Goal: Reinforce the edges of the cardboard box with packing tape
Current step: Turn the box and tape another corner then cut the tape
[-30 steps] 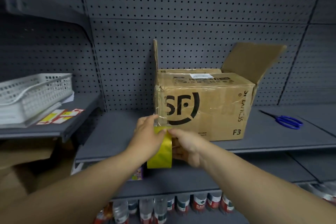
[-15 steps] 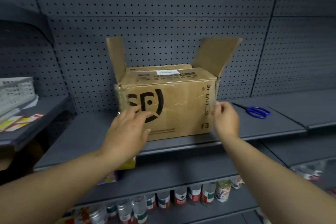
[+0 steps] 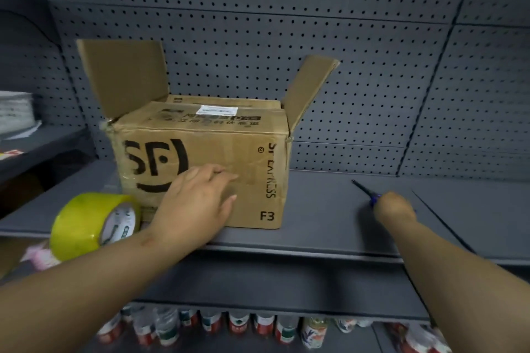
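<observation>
left hand point(image 3: 198, 203) flat, fingers spread on cardboard box point(image 3: 206, 163), right hand point(image 3: 394, 208) closed over scissors point(image 3: 365, 190)

"What colours do you see?"

"Brown cardboard box point(image 3: 200, 163) with black lettering, a white label on top. The tape roll point(image 3: 86, 226) is yellow-green (its core white with dark print)."

"And behind?"

"Grey pegboard point(image 3: 286, 23), dotted with dark holes. Scissors point(image 3: 370, 195): blue handle."

Brown cardboard box point(image 3: 200, 163) sits on the grey metal shelf point(image 3: 329, 226), backed by pegboard point(image 3: 286, 23). Yellow packing tape roll point(image 3: 86, 223) just left of it; blue-handled scissors point(image 3: 365, 190) lie well apart to its right.
</observation>
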The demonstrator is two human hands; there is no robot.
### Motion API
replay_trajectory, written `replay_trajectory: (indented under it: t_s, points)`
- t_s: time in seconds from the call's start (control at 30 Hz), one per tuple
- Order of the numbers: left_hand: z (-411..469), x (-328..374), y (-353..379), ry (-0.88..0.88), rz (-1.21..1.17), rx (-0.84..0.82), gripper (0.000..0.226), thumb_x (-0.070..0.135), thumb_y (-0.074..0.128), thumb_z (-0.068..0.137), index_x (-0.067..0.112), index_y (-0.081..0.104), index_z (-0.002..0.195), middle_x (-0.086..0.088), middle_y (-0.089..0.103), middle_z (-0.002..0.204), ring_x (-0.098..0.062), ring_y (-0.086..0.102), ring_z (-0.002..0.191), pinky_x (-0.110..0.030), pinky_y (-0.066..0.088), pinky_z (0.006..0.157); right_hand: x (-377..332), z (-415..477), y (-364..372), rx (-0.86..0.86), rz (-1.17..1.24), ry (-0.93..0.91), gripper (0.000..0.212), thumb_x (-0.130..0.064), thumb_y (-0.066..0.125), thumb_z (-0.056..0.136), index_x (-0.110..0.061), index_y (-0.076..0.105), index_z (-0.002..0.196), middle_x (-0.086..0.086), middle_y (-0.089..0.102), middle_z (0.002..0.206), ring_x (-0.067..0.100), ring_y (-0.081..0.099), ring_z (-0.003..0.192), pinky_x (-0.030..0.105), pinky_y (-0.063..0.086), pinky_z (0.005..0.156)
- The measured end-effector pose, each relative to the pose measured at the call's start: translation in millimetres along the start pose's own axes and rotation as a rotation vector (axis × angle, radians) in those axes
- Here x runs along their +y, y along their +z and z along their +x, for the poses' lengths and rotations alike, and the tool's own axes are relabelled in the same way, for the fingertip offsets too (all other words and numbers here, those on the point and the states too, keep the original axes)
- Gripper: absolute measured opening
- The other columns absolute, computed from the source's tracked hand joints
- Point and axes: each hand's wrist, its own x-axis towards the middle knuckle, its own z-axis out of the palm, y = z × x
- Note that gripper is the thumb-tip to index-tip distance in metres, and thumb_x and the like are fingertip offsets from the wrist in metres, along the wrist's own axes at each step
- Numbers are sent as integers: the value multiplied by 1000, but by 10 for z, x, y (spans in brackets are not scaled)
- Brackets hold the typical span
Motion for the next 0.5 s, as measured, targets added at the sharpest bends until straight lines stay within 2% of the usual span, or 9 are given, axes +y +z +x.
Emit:
replay_trajectory:
  t_s: [0.1, 0.27, 0.37, 0.47, 0.5]
  points:
    - [-17, 44, 5, -58, 61, 5, 39, 33, 56, 86, 23, 56, 123, 0, 57, 120, -22, 52, 112, -37, 40, 96, 32, 223, 38, -108, -90, -16, 33, -8, 44, 93, -1, 53, 123, 15, 55, 127, 31, 53, 115, 40, 44, 100]
    - [-78, -60, -98, -176, 130, -4, 37, 31, 59, 84, 20, 59, 119, -4, 60, 116, -27, 54, 109, -40, 43, 91, 76, 297, 73, -80, -137, -63, 36, -23, 47, 89, -7, 55, 120, 14, 53, 126, 32, 50, 112, 39, 46, 93]
    - [-127, -208, -245, -237, 161, 18, 35, 28, 61, 84, 16, 60, 117, -7, 60, 114, -31, 56, 105, -42, 44, 88, 37, 293, 49, -122, -104, -143, 37, -21, 48, 86, -7, 54, 120, 12, 59, 101, 27, 58, 93, 33, 50, 78]
    - [-222, -451, -413, -396, 128, 40, 37, 27, 59, 86, 17, 57, 121, -10, 57, 118, -32, 52, 110, -43, 44, 89, -14, 56, -69, -207, -45, -257, 17, -19, 48, 90, -4, 55, 94, 10, 55, 84, 23, 55, 76, 27, 44, 62]
    - [-265, -561, -459, -462, 107, 35, 38, 27, 57, 87, 17, 55, 123, -12, 55, 122, -33, 51, 113, -43, 43, 91, -5, -20, -105, -220, 5, -282, 19, -21, 49, 90, -5, 55, 81, 11, 56, 81, 24, 54, 73, 26, 40, 57]
